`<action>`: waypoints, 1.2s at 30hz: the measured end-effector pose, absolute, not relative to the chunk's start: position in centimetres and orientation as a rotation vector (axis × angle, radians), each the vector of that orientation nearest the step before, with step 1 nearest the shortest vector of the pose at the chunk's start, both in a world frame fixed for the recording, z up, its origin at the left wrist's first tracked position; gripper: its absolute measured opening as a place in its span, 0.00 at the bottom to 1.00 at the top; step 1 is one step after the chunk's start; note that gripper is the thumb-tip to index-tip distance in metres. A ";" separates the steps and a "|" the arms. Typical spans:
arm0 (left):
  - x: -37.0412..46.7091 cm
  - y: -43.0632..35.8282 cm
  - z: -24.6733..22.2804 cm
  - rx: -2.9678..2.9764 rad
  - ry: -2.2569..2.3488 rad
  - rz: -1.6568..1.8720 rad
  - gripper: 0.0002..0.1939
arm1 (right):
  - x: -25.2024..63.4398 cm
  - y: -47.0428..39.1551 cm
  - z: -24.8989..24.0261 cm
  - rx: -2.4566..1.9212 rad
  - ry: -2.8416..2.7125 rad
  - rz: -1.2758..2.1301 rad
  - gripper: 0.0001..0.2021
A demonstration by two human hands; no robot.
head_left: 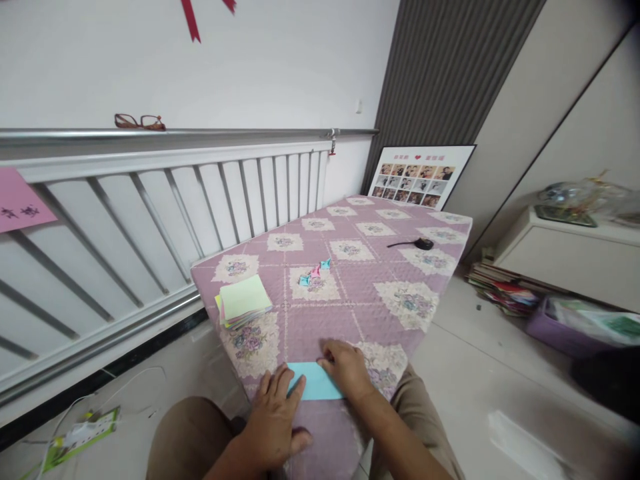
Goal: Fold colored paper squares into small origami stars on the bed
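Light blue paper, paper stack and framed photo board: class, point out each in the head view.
Light blue paper (pixel 315 385), head view: its bare surface between the hands.
Paper stack (pixel 245 297), head view: its pale green top sheet.
Framed photo board (pixel 416 180), head view: its photo grid.

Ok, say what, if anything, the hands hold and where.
Blue paper on the tablecloth: left hand on its left end, right hand at its right; whether either pinches it, I can't tell.
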State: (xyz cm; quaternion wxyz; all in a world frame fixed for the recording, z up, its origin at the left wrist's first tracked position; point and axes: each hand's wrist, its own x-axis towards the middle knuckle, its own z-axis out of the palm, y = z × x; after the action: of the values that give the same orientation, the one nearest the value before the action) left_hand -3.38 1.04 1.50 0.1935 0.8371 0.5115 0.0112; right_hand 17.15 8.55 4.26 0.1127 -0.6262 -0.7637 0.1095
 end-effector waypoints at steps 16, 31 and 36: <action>-3.7 1.1 1.7 2.385 1.427 -0.034 0.47 | 14.7 1.8 1.5 -1.587 -2.190 0.328 0.09; -1.9 3.5 1.8 2.044 1.773 0.580 0.06 | 14.3 2.0 2.6 -1.728 -2.151 0.320 0.03; -2.5 3.8 1.7 2.053 1.721 0.426 0.11 | 14.1 1.9 2.8 -1.729 -2.147 0.312 0.02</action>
State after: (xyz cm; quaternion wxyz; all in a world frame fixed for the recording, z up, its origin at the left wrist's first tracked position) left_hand -2.49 3.81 1.71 0.2130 0.7394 0.6200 0.1535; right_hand 14.09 1.91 2.76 0.1825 -0.6128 -0.7608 0.1107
